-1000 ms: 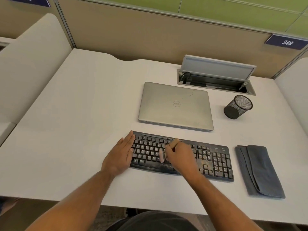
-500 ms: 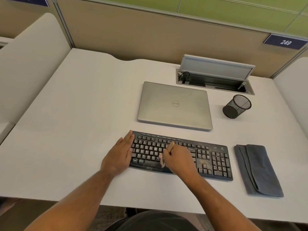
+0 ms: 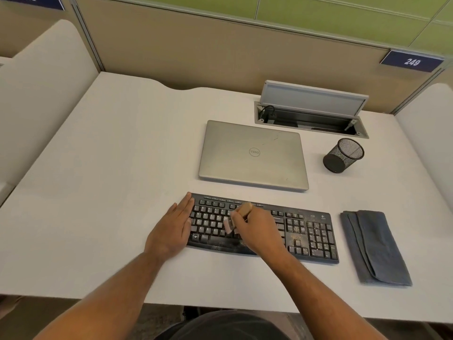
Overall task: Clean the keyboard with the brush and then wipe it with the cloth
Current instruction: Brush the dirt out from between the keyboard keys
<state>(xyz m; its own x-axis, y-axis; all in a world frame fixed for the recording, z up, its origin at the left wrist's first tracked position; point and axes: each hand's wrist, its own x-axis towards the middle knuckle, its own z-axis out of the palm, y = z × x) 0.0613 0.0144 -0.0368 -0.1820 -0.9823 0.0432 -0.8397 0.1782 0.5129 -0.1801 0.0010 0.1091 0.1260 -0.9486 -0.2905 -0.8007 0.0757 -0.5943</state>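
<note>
A black keyboard with dusty specks on its keys lies near the front edge of the white desk. My right hand grips a small brush with a wooden handle, its pale bristles down on the letter keys left of centre. My left hand rests flat with straight fingers against the keyboard's left end. A folded dark grey cloth lies on the desk to the right of the keyboard, untouched.
A closed silver laptop sits just behind the keyboard. A black mesh pen cup stands to its right. An open cable hatch is set in the desk at the back, under the partition wall.
My right hand has drawn the brush leftward across the keys, from the middle of the keyboard toward the left letter keys. My left hand has stayed in place.
</note>
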